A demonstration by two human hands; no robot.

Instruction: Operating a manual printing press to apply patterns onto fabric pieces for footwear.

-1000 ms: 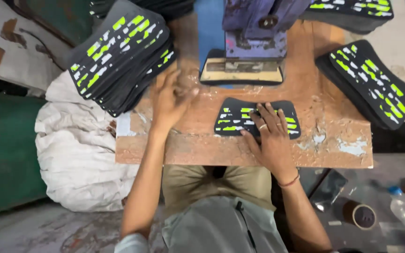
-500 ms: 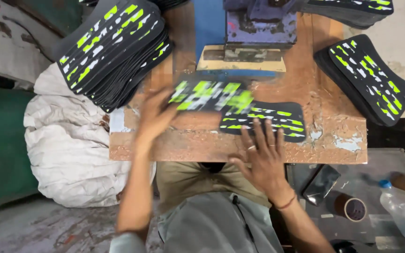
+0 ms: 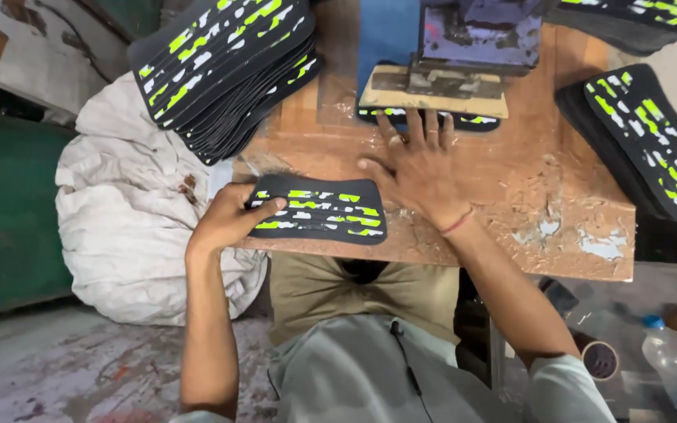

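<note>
Lying flat, black panel (image 3: 319,209) shows neon-green and white dashes.

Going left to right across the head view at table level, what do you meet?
White cloth bundle → left stack of black pieces with green and white marks → left hand → single black piece it holds → right hand → right stack.

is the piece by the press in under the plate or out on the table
In: the piece sits under the plate, only its edge showing, with the right hand fingertips at it.
</note>
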